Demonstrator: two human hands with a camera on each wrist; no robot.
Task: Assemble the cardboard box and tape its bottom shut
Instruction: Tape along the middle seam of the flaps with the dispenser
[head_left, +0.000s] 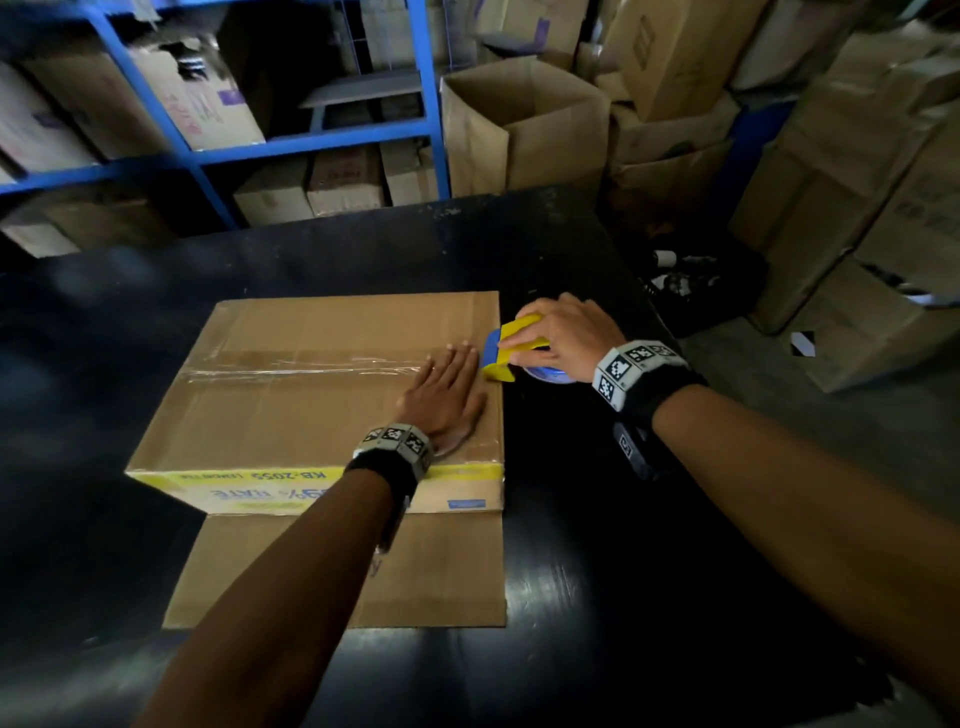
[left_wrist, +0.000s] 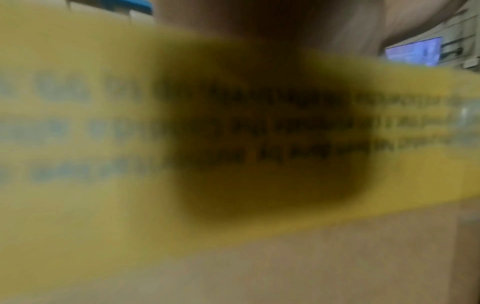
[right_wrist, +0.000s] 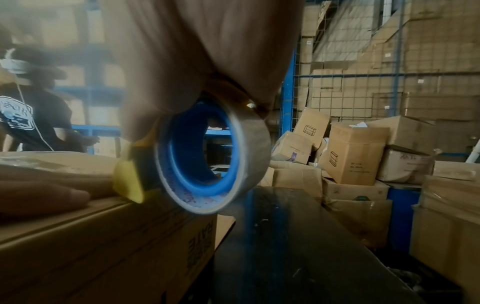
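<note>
You are working on the cardboard box (head_left: 322, 395), which is sitting upside down on the black table (head_left: 597, 519), with one loose flap lying flat on the table toward you. A strip of clear tape (head_left: 301, 364) is running across the middle of the box bottom, from the left side to the right edge.

Your left hand (head_left: 447, 395) is lying flat on the box with straight fingers, pressing down near the right edge. It is holding nothing. Its fingertips are touching the end of the tape strip.

Your right hand (head_left: 561, 338) is curling around the yellow tape holder (head_left: 519, 338), which is sitting right at the right edge of the box, just beside your left fingertips. In the right wrist view the tape roll (right_wrist: 215, 158) is hanging past the box edge, over the table.

The tape line is running left to right, and your right hand is at its far right end. So the next move probably means going down over the edge onto the side of the box, then cutting the tape there. Your left hand is the nearer one for holding the strip down.
</note>
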